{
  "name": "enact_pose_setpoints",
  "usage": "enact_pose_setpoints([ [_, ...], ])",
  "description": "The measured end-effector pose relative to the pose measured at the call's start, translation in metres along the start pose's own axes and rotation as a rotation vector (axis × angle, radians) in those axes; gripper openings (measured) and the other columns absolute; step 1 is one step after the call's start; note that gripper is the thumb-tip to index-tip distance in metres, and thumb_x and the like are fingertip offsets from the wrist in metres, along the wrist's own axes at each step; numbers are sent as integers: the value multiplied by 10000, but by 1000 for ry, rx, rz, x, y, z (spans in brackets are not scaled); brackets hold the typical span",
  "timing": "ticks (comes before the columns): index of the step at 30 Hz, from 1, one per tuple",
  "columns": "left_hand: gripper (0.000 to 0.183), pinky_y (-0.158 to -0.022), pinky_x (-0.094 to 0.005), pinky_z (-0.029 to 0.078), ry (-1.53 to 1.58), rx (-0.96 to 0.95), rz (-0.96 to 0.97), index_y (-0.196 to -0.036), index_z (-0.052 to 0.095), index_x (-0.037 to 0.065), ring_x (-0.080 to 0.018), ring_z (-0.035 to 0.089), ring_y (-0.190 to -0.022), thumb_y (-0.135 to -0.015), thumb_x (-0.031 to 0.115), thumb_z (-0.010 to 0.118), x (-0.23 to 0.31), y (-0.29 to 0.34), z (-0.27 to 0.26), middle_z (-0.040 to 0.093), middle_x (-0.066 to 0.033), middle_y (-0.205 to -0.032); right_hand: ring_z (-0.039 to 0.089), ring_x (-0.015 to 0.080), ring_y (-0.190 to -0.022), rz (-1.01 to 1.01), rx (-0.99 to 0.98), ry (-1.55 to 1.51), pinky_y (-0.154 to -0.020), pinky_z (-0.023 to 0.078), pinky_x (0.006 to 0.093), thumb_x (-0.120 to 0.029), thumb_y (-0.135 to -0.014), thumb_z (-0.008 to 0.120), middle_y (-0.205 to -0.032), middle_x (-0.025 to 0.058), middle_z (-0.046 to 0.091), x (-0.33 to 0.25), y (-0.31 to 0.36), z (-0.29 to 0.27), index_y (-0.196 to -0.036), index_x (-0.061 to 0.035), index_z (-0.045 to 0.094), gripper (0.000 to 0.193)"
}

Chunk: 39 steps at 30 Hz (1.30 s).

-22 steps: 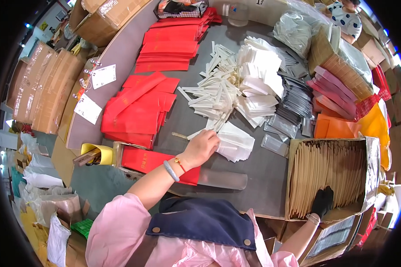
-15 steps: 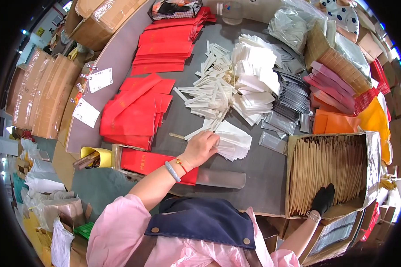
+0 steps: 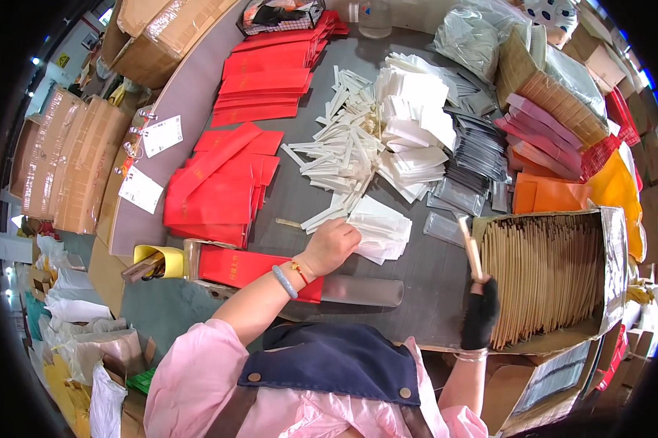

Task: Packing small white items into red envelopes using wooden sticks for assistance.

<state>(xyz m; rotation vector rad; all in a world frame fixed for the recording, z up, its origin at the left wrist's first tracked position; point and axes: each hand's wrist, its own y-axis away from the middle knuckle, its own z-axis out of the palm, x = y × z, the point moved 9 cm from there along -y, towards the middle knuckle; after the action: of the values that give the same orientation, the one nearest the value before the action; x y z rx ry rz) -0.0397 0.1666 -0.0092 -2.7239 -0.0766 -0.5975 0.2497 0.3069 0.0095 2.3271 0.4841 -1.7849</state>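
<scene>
My bare left hand (image 3: 332, 247), with a grey bangle and a red cord at its wrist, is closed at the left edge of a fanned stack of white paper slips (image 3: 381, 229); its fingertips are hidden. Below it lies a long red sleeve (image 3: 245, 264), its right end against a clear plastic sleeve (image 3: 363, 291). My right hand (image 3: 481, 314), in a black fingerless glove, grips a slim, flat tan piece (image 3: 471, 250), pale at its upper end and held upright. Beside that hand stands a carton (image 3: 612, 270) packed with rows of thin tan pieces (image 3: 544, 281).
Red sleeves (image 3: 216, 186) lie in piles at left. Loose white slips (image 3: 347, 157), white papers (image 3: 416, 109) and dark clear-wrapped packets (image 3: 478, 150) cover the far middle. A yellow cup (image 3: 161, 260) with sticks stands at the left edge; orange sheets (image 3: 548, 193) lie behind the carton.
My right hand has come up and left from the carton's near edge, now with a slim tan piece in it. My left hand has stayed almost in place, its fingers more curled.
</scene>
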Motion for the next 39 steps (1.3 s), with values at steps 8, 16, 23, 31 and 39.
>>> enact_pose_setpoints([
  [8, 178, -689, -320, 532, 705, -351, -463, -859, 626, 30, -247, 665, -717, -795, 120, 765, 15, 21, -23, 663, -102, -775, 559, 209, -758, -106, -360, 199, -712, 448, 303, -8, -920, 583, -824, 101, 562, -32, 4, 57, -1092, -30, 670, 195],
  [16, 428, -856, -402, 408, 96, -185, -301, -987, 692, 93, -264, 529, -1003, -618, 232, 858, 27, 56, -40, 587, -37, -1000, 592, 291, -727, -222, -681, 439, -660, 472, 389, -168, -885, 664, -777, 114, 571, -5, 19, 91, -1158, -142, 701, 277],
  [23, 652, -982, -445, 387, 44, -200, -238, -1186, 641, 59, -314, 490, -1126, -617, 293, 858, 28, 86, -46, 570, -87, -1177, 613, 344, -815, -420, -791, 742, -706, 494, 444, -166, -810, 699, -833, 118, 620, -6, 40, 132, -1093, -165, 706, 283],
  [31, 688, -963, -438, 405, -1, -190, -213, -1230, 603, 39, -310, 480, -1129, -632, 275, 851, 37, 69, -34, 549, -85, -1204, 646, 290, -865, -355, -471, 553, -765, 522, 383, -74, -814, 721, -897, 106, 671, 10, 27, 131, -940, -73, 722, 126],
  [39, 398, -882, -419, 433, -29, -114, -109, -1139, 652, 115, -314, 514, -1012, -760, 226, 707, 45, 48, -37, 558, -125, -1085, 579, 310, -1009, -508, -592, 514, -865, 442, 452, -293, -664, 829, -1038, 96, 608, -51, 43, 180, -1158, -100, 593, 580],
])
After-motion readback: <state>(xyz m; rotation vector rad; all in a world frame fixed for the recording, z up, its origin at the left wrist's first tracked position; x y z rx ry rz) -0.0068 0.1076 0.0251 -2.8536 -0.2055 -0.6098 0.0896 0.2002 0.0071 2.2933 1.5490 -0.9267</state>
